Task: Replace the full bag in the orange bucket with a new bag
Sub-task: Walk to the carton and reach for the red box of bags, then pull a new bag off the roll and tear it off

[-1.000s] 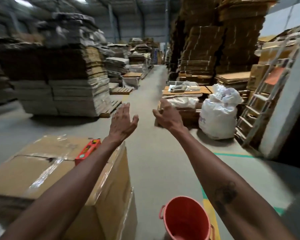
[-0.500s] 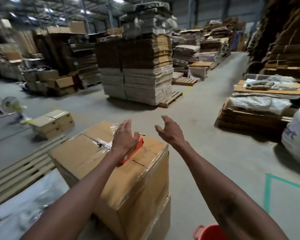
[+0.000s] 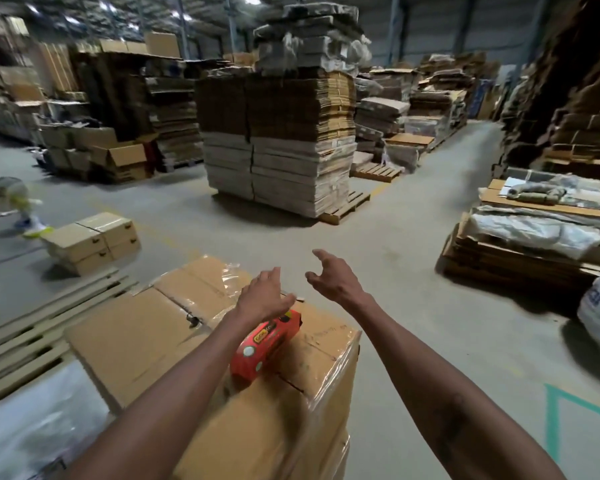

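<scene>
Now view is swung leftward; orange plastic bucket is lost from frame. Both left hand (image 3: 262,299) and right hand (image 3: 333,282), fingers loose, nothing held, are brought over red cardboard packet (image 3: 267,344) on film-wrapped brown carton (image 3: 136,341): probably new bags.

A red packet (image 3: 267,348) lies on the plastic-wrapped cardboard carton (image 3: 136,341).

The left grip (image 3: 262,299) and the right grip (image 3: 333,282) are bare, the forearms too; the right forearm (image 3: 413,358) carries a dark, blurred marking (image 3: 456,422).
</scene>
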